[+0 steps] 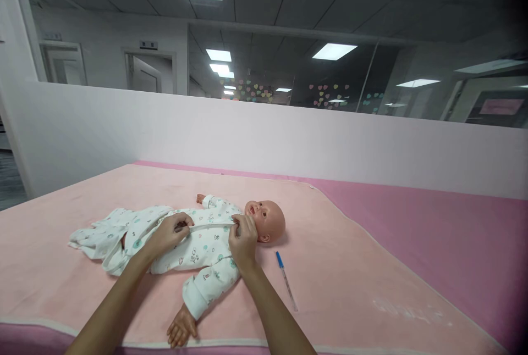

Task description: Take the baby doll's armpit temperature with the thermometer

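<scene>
White strip [212,225]: was stretched along the clothed doll [204,248].
Left fingers [185,218]: were pinched around it.
Right fingers [244,223]: were likewise pinched, nearer the head [273,220].

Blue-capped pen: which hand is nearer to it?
Right. The right hand is left of the pen, by the doll's head; the left hand is farther left, at its waist.

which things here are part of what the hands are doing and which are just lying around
In use:
doll
clothes on it
white strip, pinched by left hand and right hand
blanket underneath

Probably just lying around:
pen, untouched
</scene>
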`<state>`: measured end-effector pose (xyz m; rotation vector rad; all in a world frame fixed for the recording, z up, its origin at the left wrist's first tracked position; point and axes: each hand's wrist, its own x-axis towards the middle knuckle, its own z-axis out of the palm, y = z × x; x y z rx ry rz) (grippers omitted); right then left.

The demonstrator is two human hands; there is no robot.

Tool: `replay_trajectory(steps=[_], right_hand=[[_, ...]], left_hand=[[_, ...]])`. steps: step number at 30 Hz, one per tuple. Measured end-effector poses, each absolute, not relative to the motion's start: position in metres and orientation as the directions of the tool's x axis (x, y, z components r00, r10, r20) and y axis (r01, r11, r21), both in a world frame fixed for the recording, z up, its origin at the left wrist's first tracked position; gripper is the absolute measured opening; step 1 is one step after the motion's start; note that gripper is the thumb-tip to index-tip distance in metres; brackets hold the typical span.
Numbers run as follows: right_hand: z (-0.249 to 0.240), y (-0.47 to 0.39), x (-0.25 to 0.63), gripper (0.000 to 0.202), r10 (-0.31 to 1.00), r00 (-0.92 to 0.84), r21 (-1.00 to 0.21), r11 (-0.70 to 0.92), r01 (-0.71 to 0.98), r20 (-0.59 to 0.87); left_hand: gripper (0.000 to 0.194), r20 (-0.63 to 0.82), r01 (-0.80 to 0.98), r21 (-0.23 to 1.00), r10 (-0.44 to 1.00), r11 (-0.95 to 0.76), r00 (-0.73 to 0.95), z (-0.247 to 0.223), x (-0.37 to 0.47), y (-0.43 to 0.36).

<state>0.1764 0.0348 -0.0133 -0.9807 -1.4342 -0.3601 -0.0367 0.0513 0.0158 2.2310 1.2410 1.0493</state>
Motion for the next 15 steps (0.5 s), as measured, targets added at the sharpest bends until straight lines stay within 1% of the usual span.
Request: replay_trajectory(steps=[3,7,12,15], right_hand=[[-0.0130,0.0342,0.1761,0.025,0.348,0.166,-0.351,0.583,0.732,0.923],[-0.0116,0.0331,0.1761,0.026,0.353,0.171,-0.359,0.584,0.728,0.920],[-0.0108,0.0322,0.1764,0.025,0.354,0.171,-0.361,0.588,0.724,0.919],[-0.0113,0.0324,0.1765,0.025,0.354,0.178,-0.366,0.586,0.723,0.918]], left_hand=[[0.014,0.464,0.598,0.547,0.807,-0.586,0.366,0.0178,-0.0347,0.0476],[0.011,0.480,0.642,0.486,0.795,-0.593,0.370,0.0189,-0.0320,0.0452],[0.014,0.514,0.697,0.458,0.804,-0.552,0.298,0.0174,-0.0290,0.0434],[0.018,0.563,0.699,0.440,0.780,-0.564,0.275,0.0139,-0.0293,0.0445]])
